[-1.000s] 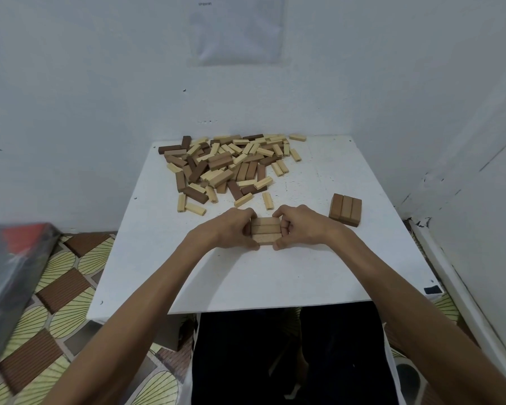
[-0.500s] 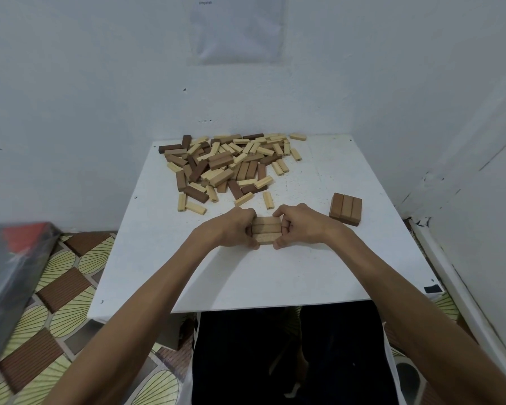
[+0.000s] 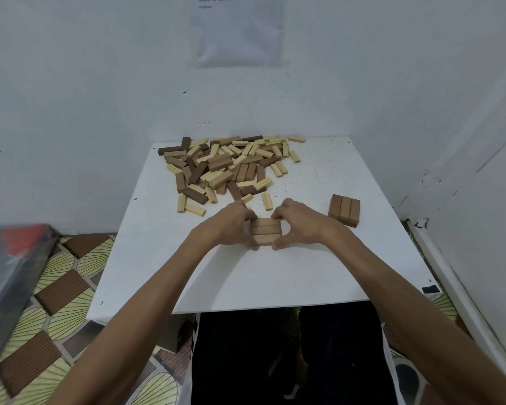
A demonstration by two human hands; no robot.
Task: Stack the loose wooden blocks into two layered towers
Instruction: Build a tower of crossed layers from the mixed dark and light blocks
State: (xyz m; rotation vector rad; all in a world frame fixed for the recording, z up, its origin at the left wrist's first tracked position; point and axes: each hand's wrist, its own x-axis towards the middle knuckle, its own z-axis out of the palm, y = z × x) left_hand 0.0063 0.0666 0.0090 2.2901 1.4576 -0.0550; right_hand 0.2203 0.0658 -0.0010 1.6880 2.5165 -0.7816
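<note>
Your left hand and right hand both grasp the three-block row. Fingers are curled against its short ends, thumbs at its near edge, row squeezed between them. The row lies flat on the table, blocks side by side, long axes running hand to hand. It looks like one layer; can't tell if anything sits under it.

Change over the last second: basically none. Same hand positions, same grip, row hasn't shifted. My read: you're squaring up the ends, not placing. So tower one's base layer is down and being trued, with no second layer on it yet.

Just beyond your fingertips is a single pale block, apart from the row. Further out, toward the left-hand side, is the loose pile, mixed pale and dark.

Outboard of your right hand, near but not touching, is a brown three-block layer. It's flat, one layer high, turned crosswise to the row you hold. Likely tower two's base.

Progress: early. Two bases down, nearly all the stock unstacked. The next layer should go crosswise on the row. Let go gently, since a sideways drag could splay the blocks. The pale single is your closest pick.
</note>
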